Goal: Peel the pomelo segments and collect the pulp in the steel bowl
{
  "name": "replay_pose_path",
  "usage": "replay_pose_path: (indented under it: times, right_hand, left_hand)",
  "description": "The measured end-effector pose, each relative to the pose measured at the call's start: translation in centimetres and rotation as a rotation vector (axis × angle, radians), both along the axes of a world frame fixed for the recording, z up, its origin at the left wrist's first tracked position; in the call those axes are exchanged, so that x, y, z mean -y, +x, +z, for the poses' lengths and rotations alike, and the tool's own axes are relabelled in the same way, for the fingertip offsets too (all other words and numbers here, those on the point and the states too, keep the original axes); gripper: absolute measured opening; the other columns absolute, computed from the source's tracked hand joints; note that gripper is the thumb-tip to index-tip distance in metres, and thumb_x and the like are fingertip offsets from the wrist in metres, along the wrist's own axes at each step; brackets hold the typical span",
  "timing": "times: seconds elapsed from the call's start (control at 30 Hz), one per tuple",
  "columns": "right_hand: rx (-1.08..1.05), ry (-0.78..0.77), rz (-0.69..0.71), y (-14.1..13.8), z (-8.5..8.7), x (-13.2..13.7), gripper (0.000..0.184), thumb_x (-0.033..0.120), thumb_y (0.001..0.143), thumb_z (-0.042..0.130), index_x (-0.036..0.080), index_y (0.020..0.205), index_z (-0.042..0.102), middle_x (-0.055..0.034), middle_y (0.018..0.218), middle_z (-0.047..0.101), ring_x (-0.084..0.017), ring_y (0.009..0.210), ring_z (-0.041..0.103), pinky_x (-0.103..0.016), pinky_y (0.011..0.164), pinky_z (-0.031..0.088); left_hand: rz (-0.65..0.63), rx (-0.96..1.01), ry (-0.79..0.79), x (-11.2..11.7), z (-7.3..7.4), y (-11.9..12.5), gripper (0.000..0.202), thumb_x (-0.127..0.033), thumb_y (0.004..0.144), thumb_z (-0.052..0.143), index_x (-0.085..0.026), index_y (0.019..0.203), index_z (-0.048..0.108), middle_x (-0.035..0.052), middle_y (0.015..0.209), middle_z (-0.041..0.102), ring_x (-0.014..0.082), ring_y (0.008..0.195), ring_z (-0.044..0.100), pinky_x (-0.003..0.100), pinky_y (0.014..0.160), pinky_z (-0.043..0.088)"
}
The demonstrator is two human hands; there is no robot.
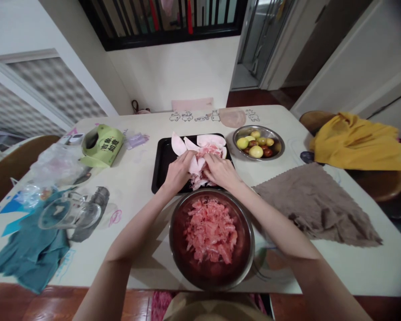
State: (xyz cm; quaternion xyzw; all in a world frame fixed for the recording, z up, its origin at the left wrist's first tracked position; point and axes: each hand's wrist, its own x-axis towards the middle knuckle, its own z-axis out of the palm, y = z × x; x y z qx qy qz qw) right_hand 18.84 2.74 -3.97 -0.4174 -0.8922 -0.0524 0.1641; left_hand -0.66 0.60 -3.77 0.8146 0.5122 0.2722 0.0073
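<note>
My left hand [181, 170] and my right hand [222, 170] meet over a black tray [162, 167]. Both have their fingers curled in around a pale pink piece of pomelo [197, 166]; whether it is membrane or flesh I cannot tell. Thick white pieces of pomelo rind [211, 140] lie along the tray's far side, with a heap of thin pinkish membrane [200, 180] under my hands. Close to me, between my forearms, stands a steel bowl [177, 263] holding a mound of torn pink pomelo flesh [212, 232]. My fingertips are partly hidden.
Right of the tray stands a smaller steel bowl [280, 149] with yellow-green and reddish fruit. A brown cloth [321, 205] lies at right; a yellow cloth [357, 142] hangs over a chair. At left are a glass pitcher [70, 211], a teal cloth [30, 254], a plastic bag [58, 162] and a green visor-like item [103, 145].
</note>
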Motion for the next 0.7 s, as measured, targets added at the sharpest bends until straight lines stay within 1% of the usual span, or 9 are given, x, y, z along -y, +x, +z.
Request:
replay_pose_path:
  times: [0.07, 0.13, 0.23, 0.33, 0.4, 0.47, 0.53, 0.6, 0.7]
  right_hand:
    - [0.027, 0.028, -0.015, -0.1, 0.1, 0.1, 0.04, 0.02, 0.098, 0.05, 0.011, 0.137, 0.048, -0.0169, 0.121, 0.069, -0.028, 0.109, 0.066, -0.034, 0.077, 0.051]
    - [0.059, 0.06, -0.023, -0.1, 0.1, 0.1, 0.039, 0.022, 0.1, 0.049, 0.013, 0.138, 0.048, -0.0157, 0.119, 0.07, -0.027, 0.108, 0.067, -0.034, 0.077, 0.051]
    - [0.08, 0.085, -0.031, -0.3, 0.0, 0.1, 0.034, 0.02, 0.1, 0.049, 0.013, 0.133, 0.053, -0.0152, 0.114, 0.071, -0.027, 0.105, 0.068, -0.034, 0.079, 0.051]
    - [0.083, 0.104, -0.044, -0.5, -0.2, 0.2, 0.033, 0.016, 0.1, 0.048, 0.011, 0.132, 0.053, -0.0154, 0.109, 0.072, -0.028, 0.101, 0.069, -0.035, 0.08, 0.052]
    - [0.08, 0.115, -0.046, -0.5, -0.2, 0.2, 0.034, 0.017, 0.099, 0.049, 0.01, 0.132, 0.054, -0.0149, 0.107, 0.072, -0.028, 0.099, 0.069, -0.036, 0.08, 0.052]
    - [0.073, 0.126, -0.046, -0.6, -0.2, 0.3, 0.034, 0.019, 0.099, 0.051, 0.01, 0.131, 0.055, -0.0146, 0.106, 0.072, -0.028, 0.1, 0.068, -0.036, 0.081, 0.053]
    - [0.062, 0.135, -0.051, -0.5, -0.1, 0.3, 0.035, 0.021, 0.099, 0.052, 0.011, 0.132, 0.054, -0.0151, 0.11, 0.071, -0.028, 0.103, 0.067, -0.035, 0.081, 0.053]
    - [0.044, 0.168, -0.053, -0.3, 0.0, 0.4, 0.038, 0.021, 0.1, 0.049, 0.012, 0.138, 0.05, -0.0157, 0.117, 0.07, -0.027, 0.107, 0.065, -0.034, 0.08, 0.053]
    - [0.055, 0.265, 0.022, 0.0, 0.2, 0.5, 0.042, 0.018, 0.104, 0.039, 0.016, 0.145, 0.045, -0.0136, 0.123, 0.068, -0.025, 0.112, 0.062, -0.032, 0.079, 0.052]
  left_hand:
    - [-0.078, 0.1, -0.025, -0.3, -0.5, -0.4, 0.047, -0.011, 0.083, 0.065, -0.021, 0.127, 0.052, 0.0091, 0.125, 0.068, 0.0255, 0.11, 0.069, 0.032, 0.088, 0.057]
    - [-0.117, 0.152, -0.02, -0.6, -0.8, -0.7, 0.049, -0.011, 0.082, 0.065, -0.022, 0.128, 0.051, 0.0089, 0.126, 0.067, 0.0252, 0.112, 0.069, 0.032, 0.092, 0.056]
    - [-0.103, 0.161, 0.039, -0.9, -1.0, -0.9, 0.048, -0.01, 0.084, 0.061, -0.022, 0.129, 0.051, 0.0097, 0.126, 0.067, 0.0255, 0.117, 0.067, 0.033, 0.094, 0.055]
    - [-0.067, 0.157, 0.101, -1.0, -1.1, -1.1, 0.045, -0.009, 0.086, 0.057, -0.021, 0.13, 0.052, 0.0108, 0.126, 0.068, 0.0259, 0.12, 0.066, 0.034, 0.097, 0.053]
    - [-0.042, 0.165, 0.122, -1.1, -1.2, -1.2, 0.046, -0.007, 0.086, 0.056, -0.021, 0.129, 0.053, 0.0111, 0.126, 0.068, 0.0259, 0.12, 0.066, 0.034, 0.098, 0.053]
    - [-0.046, 0.2, 0.126, -1.1, -1.3, -1.2, 0.048, -0.006, 0.083, 0.057, -0.02, 0.129, 0.054, 0.011, 0.125, 0.068, 0.0255, 0.118, 0.066, 0.033, 0.097, 0.053]
    - [-0.09, 0.257, 0.113, -1.1, -1.4, -1.2, 0.051, -0.005, 0.081, 0.059, -0.019, 0.13, 0.054, 0.0105, 0.125, 0.067, 0.0246, 0.117, 0.066, 0.033, 0.097, 0.053]
    - [-0.144, 0.315, 0.091, -1.2, -1.5, -1.1, 0.053, -0.005, 0.079, 0.061, -0.019, 0.13, 0.054, 0.0097, 0.124, 0.067, 0.0237, 0.116, 0.066, 0.032, 0.097, 0.053]
    - [-0.175, 0.345, 0.066, -1.2, -1.6, -1.1, 0.055, -0.006, 0.077, 0.064, -0.019, 0.13, 0.054, 0.0086, 0.123, 0.066, 0.0234, 0.116, 0.065, 0.033, 0.099, 0.053]
